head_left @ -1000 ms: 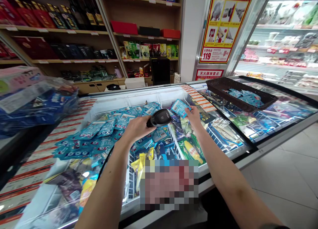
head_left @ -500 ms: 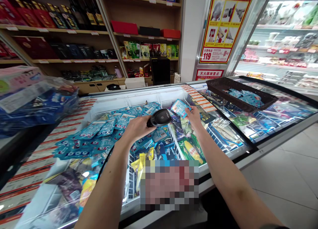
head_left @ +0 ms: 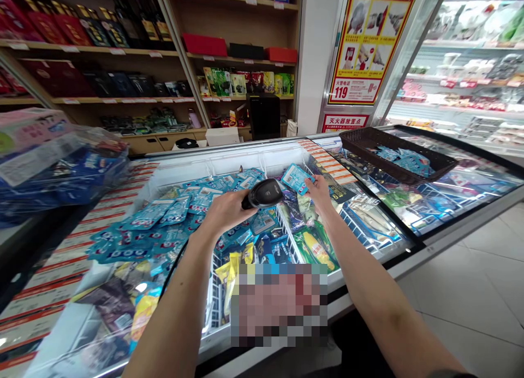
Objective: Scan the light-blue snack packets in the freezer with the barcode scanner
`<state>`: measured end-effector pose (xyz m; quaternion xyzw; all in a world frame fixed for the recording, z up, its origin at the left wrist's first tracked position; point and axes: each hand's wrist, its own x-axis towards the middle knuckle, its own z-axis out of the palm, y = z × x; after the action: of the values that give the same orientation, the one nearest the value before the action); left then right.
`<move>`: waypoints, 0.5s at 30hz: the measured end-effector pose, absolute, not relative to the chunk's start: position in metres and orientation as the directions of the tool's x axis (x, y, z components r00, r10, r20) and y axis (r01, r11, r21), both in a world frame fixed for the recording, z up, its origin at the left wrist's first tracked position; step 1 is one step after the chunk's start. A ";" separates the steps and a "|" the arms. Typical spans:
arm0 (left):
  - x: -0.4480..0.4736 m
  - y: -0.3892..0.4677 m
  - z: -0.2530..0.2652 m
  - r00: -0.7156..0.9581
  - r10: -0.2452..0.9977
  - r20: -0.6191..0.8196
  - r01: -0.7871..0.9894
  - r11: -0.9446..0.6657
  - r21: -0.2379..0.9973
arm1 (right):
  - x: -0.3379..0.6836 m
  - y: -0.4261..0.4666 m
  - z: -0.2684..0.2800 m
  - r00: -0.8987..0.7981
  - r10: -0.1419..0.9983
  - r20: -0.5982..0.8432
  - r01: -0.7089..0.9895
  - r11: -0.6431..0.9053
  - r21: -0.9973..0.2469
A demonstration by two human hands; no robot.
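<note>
Blue, probably light, slick and pliable, the packet [head_left: 293,176] just right of the barcode scanner [head_left: 267,193] suits the edge pinch of the right hand [head_left: 320,194], fingers [head_left: 310,185] closed, while the left hand [head_left: 227,211] grips the scanner.

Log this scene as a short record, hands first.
Left hand: gripping a black, rounded handheld scanner
Right hand: pinching a flat, light-blue plastic packet by its edge, white label showing
Beneath: white-walled chest freezer with wire dividers
Heap: many blue plastic packets, left of the scanner
Far right: dark-brown rectangular basket, more blue packets inside
Behind: brown wooden shelves of boxes and pouches
</note>
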<state>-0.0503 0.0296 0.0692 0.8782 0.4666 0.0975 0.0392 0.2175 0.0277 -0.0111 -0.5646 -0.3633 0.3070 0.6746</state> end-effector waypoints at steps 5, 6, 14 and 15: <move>-0.051 0.030 0.069 0.554 0.821 0.138 0.805 -0.571 0.165 | 0.216 0.027 -0.009 0.555 0.818 0.153 -0.027 0.202 -0.979; -0.051 0.030 0.070 0.555 0.820 0.140 0.804 -0.572 0.162 | 0.216 0.026 -0.009 0.556 0.817 0.154 -0.025 0.201 -0.979; -0.050 0.030 0.070 0.538 0.833 0.128 0.817 -0.553 0.164 | 0.218 0.027 -0.011 0.549 0.824 0.143 0.026 0.154 -0.988; -0.050 0.030 0.070 0.535 0.835 0.129 0.818 -0.550 0.167 | 0.218 0.027 -0.011 0.547 0.825 0.143 0.026 0.154 -0.988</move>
<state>-0.0498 0.0296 0.0697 0.8751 0.4722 0.0971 0.0429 0.2183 0.0269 -0.0113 -0.5768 -0.3688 0.3008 0.6640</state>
